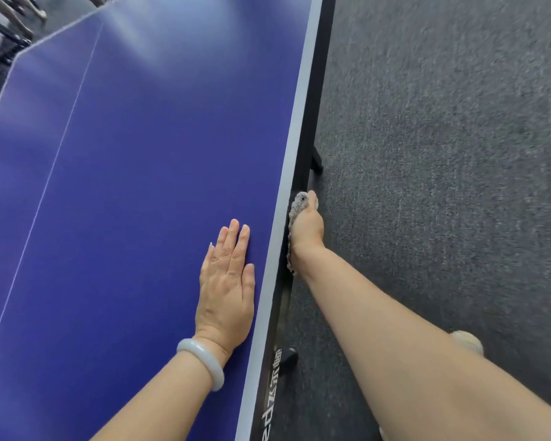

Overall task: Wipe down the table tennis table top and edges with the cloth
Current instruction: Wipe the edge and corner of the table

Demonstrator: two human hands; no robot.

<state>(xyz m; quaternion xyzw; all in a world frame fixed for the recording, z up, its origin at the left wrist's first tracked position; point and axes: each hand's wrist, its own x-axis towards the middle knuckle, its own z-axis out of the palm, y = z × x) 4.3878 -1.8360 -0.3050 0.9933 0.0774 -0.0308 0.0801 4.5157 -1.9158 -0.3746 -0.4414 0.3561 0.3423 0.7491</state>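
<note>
**Working the cloth along the side edge of the table tennis table**

We've got the grey cloth (297, 203) bunched in our right hand (307, 226), fingers curled round it and pressing it against the black side edge (303, 148), just under the white border. Our left hand (226, 297) rests flat on the blue surface (124, 186) close by, fingers straight and together. We'd guess we're on the edges part, with plenty of rail left ahead. Can't tell whether the top's been wiped.
</note>
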